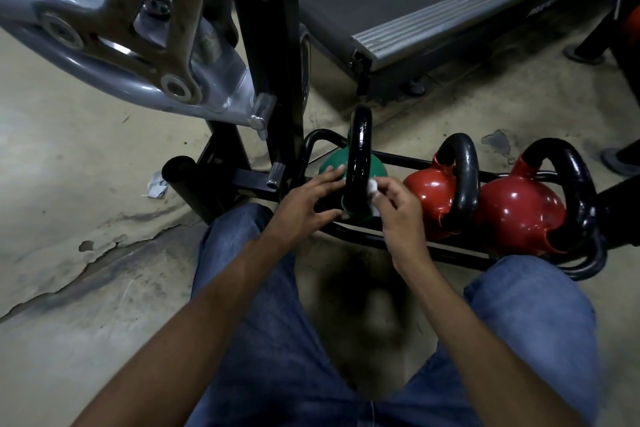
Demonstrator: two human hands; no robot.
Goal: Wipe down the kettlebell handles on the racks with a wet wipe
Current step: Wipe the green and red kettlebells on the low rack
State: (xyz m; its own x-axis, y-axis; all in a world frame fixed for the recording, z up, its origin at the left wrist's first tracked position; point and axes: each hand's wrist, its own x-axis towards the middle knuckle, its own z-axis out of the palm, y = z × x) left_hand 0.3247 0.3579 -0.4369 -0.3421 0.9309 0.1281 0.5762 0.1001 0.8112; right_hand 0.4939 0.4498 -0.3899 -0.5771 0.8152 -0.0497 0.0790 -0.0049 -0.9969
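Note:
A green kettlebell (329, 163) with a glossy black handle (360, 149) sits at the left end of a low black floor rack (398, 243). My left hand (308, 201) rests on its left side, fingers straight against the green body and the handle's base. My right hand (398, 208) pinches a small crumpled white wet wipe (373, 188) and holds it against the right side of the black handle, low down. Two red kettlebells (429, 198) (516, 211) with black handles stand on the rack to the right.
A grey and black exercise machine frame (138, 55) looms at upper left, its black post (273, 62) right beside the green kettlebell. A treadmill deck (450, 3) lies behind. A torn wrapper (156, 185) lies on the cracked floor at left. My knees in jeans flank the rack.

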